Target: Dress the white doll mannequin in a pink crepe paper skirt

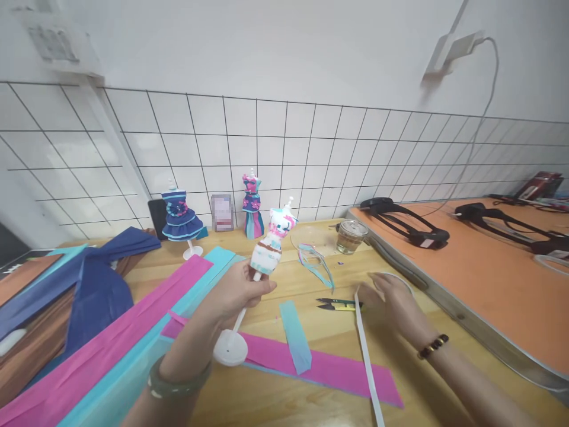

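Note:
My left hand (242, 284) is closed round the white pole of a miniature dress form (265, 255), which tilts to the right. Its body is wrapped in white, with pink, light blue and brown patches. The form's round white base (231, 349) hangs below my wrist. My right hand (395, 305), slightly blurred, has its fingertips at the upper end of a narrow white tape strip (365, 350). That strip runs down toward me. Thread snips (340, 305) with dark blades and a yellow handle lie beside those fingers. A pink paper strip (329, 367) and a light blue piece (296, 337) lie between my hands.
Two dressed miniature forms, one in a navy dress (181, 216) and one in a pink and blue gown (252, 204), stand at the back. A glass of brown liquid (351, 236) is near an orange board (489, 284) with black headsets. Coloured paper sheets (102, 284) cover the left.

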The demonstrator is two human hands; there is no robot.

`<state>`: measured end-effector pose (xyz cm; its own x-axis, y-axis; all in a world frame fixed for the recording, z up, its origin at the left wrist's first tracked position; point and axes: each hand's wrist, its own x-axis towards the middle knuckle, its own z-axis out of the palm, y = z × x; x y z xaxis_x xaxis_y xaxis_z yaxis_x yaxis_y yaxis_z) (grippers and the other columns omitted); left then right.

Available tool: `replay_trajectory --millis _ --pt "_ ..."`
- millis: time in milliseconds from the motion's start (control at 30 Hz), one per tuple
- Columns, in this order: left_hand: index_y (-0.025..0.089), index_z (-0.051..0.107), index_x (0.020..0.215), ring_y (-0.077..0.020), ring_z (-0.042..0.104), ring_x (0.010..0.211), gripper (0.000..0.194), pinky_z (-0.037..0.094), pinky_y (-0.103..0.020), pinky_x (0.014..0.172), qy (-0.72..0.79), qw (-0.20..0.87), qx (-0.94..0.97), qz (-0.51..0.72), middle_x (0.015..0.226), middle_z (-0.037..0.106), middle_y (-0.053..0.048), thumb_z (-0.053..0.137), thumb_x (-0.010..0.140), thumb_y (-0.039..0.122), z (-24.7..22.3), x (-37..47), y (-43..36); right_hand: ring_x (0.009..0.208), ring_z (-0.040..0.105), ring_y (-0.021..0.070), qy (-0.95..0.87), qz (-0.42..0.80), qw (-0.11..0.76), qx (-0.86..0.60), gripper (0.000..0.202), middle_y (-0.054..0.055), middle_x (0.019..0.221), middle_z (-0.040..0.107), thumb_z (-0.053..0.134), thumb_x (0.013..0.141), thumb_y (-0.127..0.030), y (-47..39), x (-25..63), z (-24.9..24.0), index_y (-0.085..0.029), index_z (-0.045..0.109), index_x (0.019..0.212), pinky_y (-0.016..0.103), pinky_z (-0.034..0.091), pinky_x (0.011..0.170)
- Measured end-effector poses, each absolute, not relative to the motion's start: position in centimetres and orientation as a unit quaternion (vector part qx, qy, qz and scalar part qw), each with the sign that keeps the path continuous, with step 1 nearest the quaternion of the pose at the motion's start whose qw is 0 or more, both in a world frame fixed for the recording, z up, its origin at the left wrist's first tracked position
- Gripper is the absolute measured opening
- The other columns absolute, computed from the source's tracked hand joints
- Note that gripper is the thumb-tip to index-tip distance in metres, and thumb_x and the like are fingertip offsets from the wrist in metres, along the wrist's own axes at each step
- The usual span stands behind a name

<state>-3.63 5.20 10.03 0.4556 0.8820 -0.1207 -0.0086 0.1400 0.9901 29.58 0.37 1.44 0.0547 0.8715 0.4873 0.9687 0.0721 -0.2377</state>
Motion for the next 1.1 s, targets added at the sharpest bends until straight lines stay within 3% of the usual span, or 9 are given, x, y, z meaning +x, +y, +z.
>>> replay_trajectory --millis 67,133,200,367,533,633,767,933,1100 --pt "0.018 0.041 0.068 -0.0026 0.023 0.047 0.028 0.014 -0.022 0.044 0.386 0.651 0.551 0.351 0.061 0.036 0.008 0.068 0.064 0.02 10.0 -3.0 4.8 0.103 0.057 0.0268 -0.685 0.092 0.33 -0.643 0.037 0.013 0.111 0.063 0.047 0.084 -0.043 0.0 24.9 4.1 -0.019 0.061 0.108 0.041 0.044 0.087" --pt "0.018 0.04 0.067 -0.0025 0.023 0.046 0.028 0.015 -0.022 0.043 0.374 0.658 0.549 0.354 0.059 0.036 0.008 0.068 0.063 0.019 10.2 -2.6 4.4 0.103 0.057 0.0246 -0.669 0.256 0.364 -0.595 0.036 0.009 0.112 0.063 0.05 0.083 -0.048 -0.4 20.2 6.8 -0.022 0.062 0.105 0.039 0.045 0.087" --pt "0.018 0.04 0.066 -0.0022 0.022 0.044 0.029 0.014 -0.022 0.042 0.366 0.666 0.545 0.355 0.057 0.035 0.009 0.069 0.063 0.02 10.4 -2.2 4.0 0.102 0.056 0.0245 -0.661 0.326 0.391 -0.552 0.039 0.008 0.113 0.063 0.057 0.078 -0.05 -0.5 16.5 8.8 -0.022 0.062 0.105 0.04 0.043 0.088" --pt "0.017 0.048 0.073 -0.0021 0.019 0.044 0.026 0.011 -0.021 0.041 0.345 0.678 0.548 0.349 0.056 0.033 0.009 0.071 0.062 0.021 10.9 -1.9 3.4 0.096 0.058 0.0232 -0.648 0.41 0.435 -0.472 0.036 0.007 0.105 0.066 0.056 0.08 -0.048 0.6 13.4 10.0 -0.021 0.064 0.102 0.039 0.043 0.085" --pt "0.016 0.05 0.076 -0.0017 0.018 0.044 0.026 0.011 -0.021 0.041 0.33 0.694 0.544 0.337 0.058 0.033 0.009 0.071 0.063 0.023 10.9 -1.9 3.5 0.084 0.059 0.0207 -0.636 0.408 0.46 -0.466 0.029 0.006 0.087 0.068 0.054 0.083 -0.044 1.1 13.5 9.4 -0.018 0.067 0.086 0.035 0.045 0.078" --pt "0.016 0.053 0.083 -0.0021 0.028 0.043 0.029 0.021 -0.021 0.041 0.31 0.699 0.546 0.341 0.06 0.04 0.008 0.072 0.063 0.025 10.6 -2.2 3.9 0.083 0.059 0.0206 -0.625 0.402 0.478 -0.469 0.027 0.006 0.087 0.068 0.057 0.081 -0.043 1.0 13.5 9.7 -0.018 0.066 0.085 0.035 0.045 0.078" --pt "0.018 0.053 0.106 -0.0065 0.043 0.05 0.045 0.034 -0.023 0.05 0.304 0.687 0.552 0.362 0.064 0.048 0.005 0.072 0.066 0.024 10.3 -2.8 4.3 0.084 0.06 0.0202 -0.605 0.396 0.507 -0.47 0.023 0.006 0.086 0.067 0.062 0.078 -0.04 1.2 13.5 10.2 -0.018 0.064 0.083 0.036 0.045 0.08" --pt "0.021 0.046 0.122 -0.0065 0.042 0.058 0.06 0.031 -0.021 0.05 0.313 0.668 0.535 0.411 0.075 0.053 0.002 0.071 0.067 0.024 10.6 -3.1 4.2 0.095 0.059 0.0179 -0.576 0.51 0.514 -0.379 0.022 0.004 0.099 0.066 0.063 0.077 -0.036 1.8 13.6 10.4 -0.021 0.064 0.094 0.034 0.044 0.086" --pt "0.021 0.047 0.124 -0.0058 0.037 0.053 0.064 0.024 -0.021 0.046 0.341 0.631 0.543 0.437 0.07 0.053 0.002 0.072 0.065 0.027 10.6 -3.3 4.7 0.098 0.059 0.0168 -0.547 0.599 0.464 -0.356 0.039 0.006 0.11 0.064 0.065 0.075 -0.039 2.3 14.5 9.4 -0.024 0.058 0.111 0.035 0.044 0.086"
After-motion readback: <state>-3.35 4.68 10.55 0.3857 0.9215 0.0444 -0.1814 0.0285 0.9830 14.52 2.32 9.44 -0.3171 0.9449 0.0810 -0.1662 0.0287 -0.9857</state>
